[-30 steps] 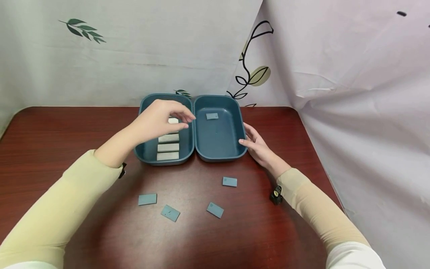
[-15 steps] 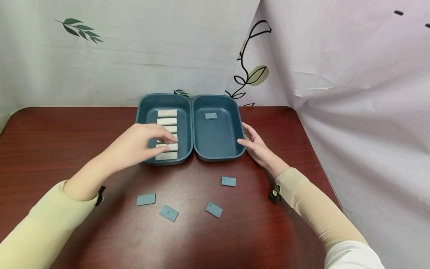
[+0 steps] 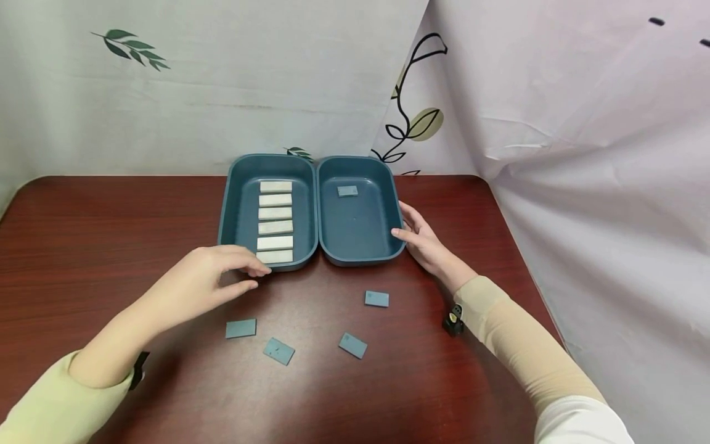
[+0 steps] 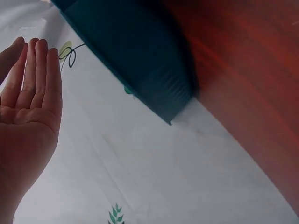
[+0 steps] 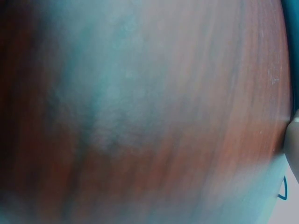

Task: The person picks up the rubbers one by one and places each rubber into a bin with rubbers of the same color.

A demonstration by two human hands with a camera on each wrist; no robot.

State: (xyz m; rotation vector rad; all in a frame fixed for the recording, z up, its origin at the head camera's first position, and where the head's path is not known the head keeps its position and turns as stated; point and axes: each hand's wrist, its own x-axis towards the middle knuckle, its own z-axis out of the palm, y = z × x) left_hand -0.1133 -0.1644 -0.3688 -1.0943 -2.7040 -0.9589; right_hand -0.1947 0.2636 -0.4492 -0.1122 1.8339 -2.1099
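Observation:
My left hand [image 3: 213, 280] hovers by the front left corner of the left blue plastic box [image 3: 233, 197], fingers bent loosely and nothing between them. Six-sided detail aside, several white blocks [image 3: 275, 213] lie in a column inside that box. At the right side of the adjoining right box [image 3: 360, 237], my right hand [image 3: 426, 243] holds the wall, thumb at the rim and fingers along the outside. One blue-grey tile [image 3: 347, 191] lies in that box near its back. In the left wrist view the left palm [image 4: 30, 116] shows bare.
On the dark red wooden table [image 3: 421, 382] lie several loose blue-grey tiles, among them a left tile [image 3: 241, 328], a middle tile [image 3: 279, 351], a right front tile [image 3: 353, 345] and a right back tile [image 3: 377, 299]. A pale patterned cloth [image 3: 222, 86] hangs behind.
My left hand has drawn back from over the left box toward the front left, uncovering the white blocks. My right hand has stayed at the right box.

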